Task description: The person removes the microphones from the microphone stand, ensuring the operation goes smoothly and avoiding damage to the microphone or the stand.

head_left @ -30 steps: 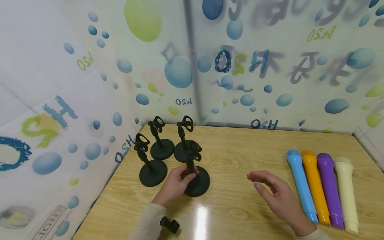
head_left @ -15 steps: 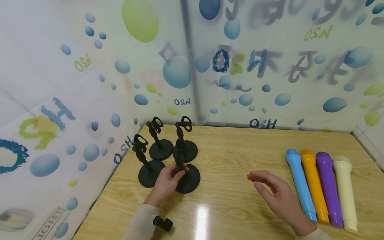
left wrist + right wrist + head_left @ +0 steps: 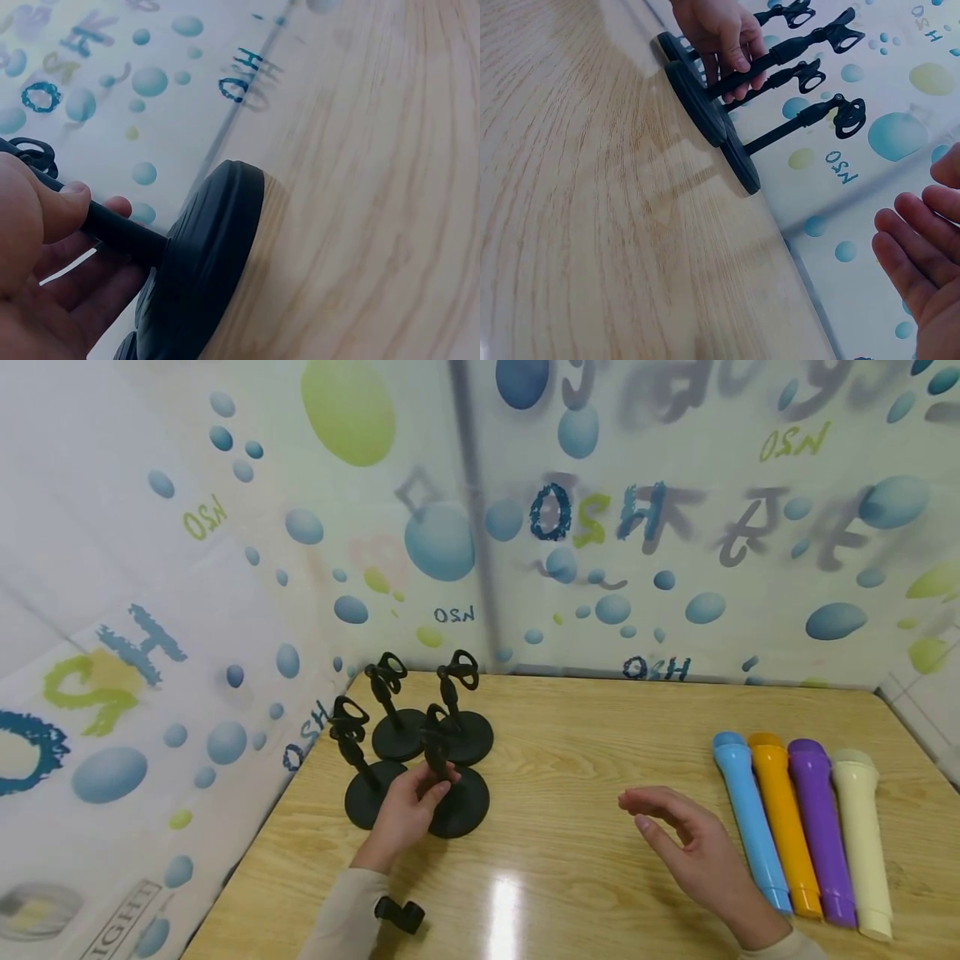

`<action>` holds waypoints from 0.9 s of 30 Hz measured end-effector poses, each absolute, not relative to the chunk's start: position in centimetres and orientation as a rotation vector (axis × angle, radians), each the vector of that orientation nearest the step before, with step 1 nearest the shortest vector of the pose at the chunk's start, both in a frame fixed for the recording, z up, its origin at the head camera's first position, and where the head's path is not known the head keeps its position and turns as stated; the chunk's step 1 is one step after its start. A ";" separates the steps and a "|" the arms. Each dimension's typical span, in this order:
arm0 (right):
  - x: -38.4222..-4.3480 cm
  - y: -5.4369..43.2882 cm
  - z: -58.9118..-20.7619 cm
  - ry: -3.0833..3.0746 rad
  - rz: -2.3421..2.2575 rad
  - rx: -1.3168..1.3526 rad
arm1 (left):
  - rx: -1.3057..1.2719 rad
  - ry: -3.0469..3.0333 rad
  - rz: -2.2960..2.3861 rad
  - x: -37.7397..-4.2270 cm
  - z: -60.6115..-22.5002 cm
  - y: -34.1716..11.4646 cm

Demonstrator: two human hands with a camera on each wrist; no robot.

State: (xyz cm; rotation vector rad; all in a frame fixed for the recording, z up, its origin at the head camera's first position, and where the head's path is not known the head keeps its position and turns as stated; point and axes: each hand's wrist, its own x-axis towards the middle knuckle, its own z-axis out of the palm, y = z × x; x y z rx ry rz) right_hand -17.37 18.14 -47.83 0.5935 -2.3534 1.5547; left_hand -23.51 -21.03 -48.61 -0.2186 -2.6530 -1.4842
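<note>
My left hand (image 3: 403, 814) grips the stem of a black desktop microphone stand (image 3: 467, 808), thumb on one side and fingers on the other. In the left wrist view its round base (image 3: 214, 255) is close to the table; whether it touches cannot be told. A ring-shaped clip tops the stem. Three similar stands are grouped around it: one on the left (image 3: 367, 806), one at the back left (image 3: 397, 735), one at the back right (image 3: 476, 739). My right hand (image 3: 693, 852) hovers over the table with relaxed, slightly bent fingers and holds nothing.
Several microphone-shaped plastic sticks lie side by side at the right: blue (image 3: 752, 822), orange (image 3: 787, 827), purple (image 3: 823, 835) and cream (image 3: 864, 843). Patterned sheets (image 3: 600, 610) rise behind and left of the wooden table (image 3: 600, 735). A small black device (image 3: 400, 914) sits at my left wrist.
My left hand has moved the gripped stand left and slightly away from me, closer to the other stands. Its clip has turned. My right hand has stayed in place.
</note>
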 end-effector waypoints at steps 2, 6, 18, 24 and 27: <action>-17.4 18.1 -47.8 -2.363 1.554 0.586 | -0.222 -2.651 -1.479 -23.5 -48.6 -21.2; -17.3 18.1 -47.7 -2.382 1.549 0.573 | -0.223 -2.649 -1.465 -23.6 -48.7 -21.6; -17.2 18.3 -47.9 -2.387 1.548 0.556 | -0.151 -2.668 -1.445 -23.6 -48.6 -22.2; -17.1 18.4 -47.9 -2.384 1.544 0.543 | -0.092 -2.712 -1.321 -22.8 -48.5 -22.5; -17.1 18.5 -47.9 -2.376 1.534 0.537 | -0.064 -2.724 -1.234 -22.2 -48.3 -22.6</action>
